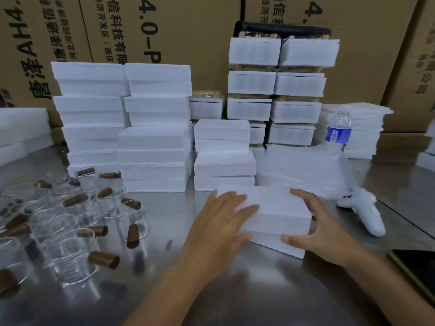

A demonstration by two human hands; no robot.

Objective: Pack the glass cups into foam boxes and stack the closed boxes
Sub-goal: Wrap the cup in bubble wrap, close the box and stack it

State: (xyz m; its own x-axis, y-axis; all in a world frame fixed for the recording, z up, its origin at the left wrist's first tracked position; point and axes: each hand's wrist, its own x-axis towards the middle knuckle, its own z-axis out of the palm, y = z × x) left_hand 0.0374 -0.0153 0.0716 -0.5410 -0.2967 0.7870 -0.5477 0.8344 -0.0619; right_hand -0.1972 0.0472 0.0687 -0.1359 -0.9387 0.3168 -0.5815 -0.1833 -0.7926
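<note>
Your L fingers (244, 209) are lying fairly straight across the lid and pressing down, w/ the thumb sitting at the front-left edge near the seam. So the left hand (219, 222) is flat on top, not clamping. R fingers are wrapping over the far right corner and the thumb (288, 240) is pushing on the front face, so the right hand (315, 222) is gripping that end. The foam box (277, 212) is sitting on the metal table (183, 208) right in front of you, a bit askew, lid on base.

Both palms are facing down, wrists low, forearms coming in from the bottom edge and converging on the box.

Step, I'd say: you're seating the lid, w/ the box about ready to stack. Can't tell what's inside.

Next move prob. needs both hands on the ends, then a level lift to the short stack (223, 156) just behind, landing square. Foam dents easily, so go light. Plenty of glass cups (70, 220) are waiting at your left.
</note>
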